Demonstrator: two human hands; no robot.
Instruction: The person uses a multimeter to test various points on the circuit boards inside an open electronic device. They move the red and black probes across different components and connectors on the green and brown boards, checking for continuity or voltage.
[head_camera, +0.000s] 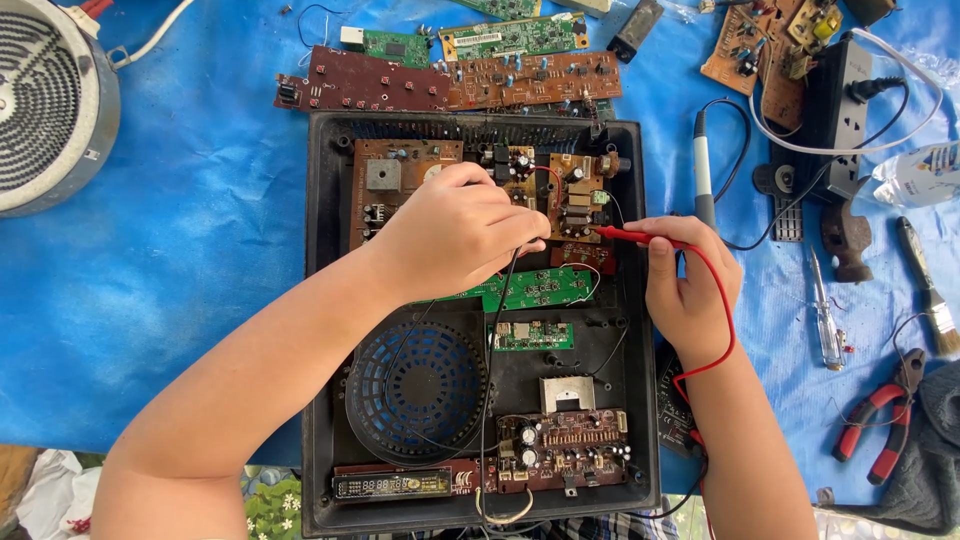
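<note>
Both hands are working over the open black plastic appliance casing (322, 300) lying on the blue tarpaulin (200, 250). The right hand (690, 285) is pinching a slim red test probe (635, 236) between thumb and fingers, its tip reaching left onto the small brown circuit board with upright capacitors (570, 195) near the casing's top edge. The left hand (455, 235) is curling closed above the same board; a thin black lead (500, 300) is running out from under its fingers, so it is probably holding a second probe, though the tip is hidden.

The main risk, as I judge it, is a slip: the two tips are sitting close together among crowded parts, and a small twitch could bridge neighbouring solder points or nudge a component. The red lead (722, 340) is looping around the right wrist and could tug the probe off its spot. The black lead is trailing down over the round black fan grille (415, 390) in the casing's lower left and might snag there.

The left forearm is crossing diagonally up from the casing's lower left corner, wrist bent inward. The right forearm is rising along the casing's right edge, hand tilting left.
</note>
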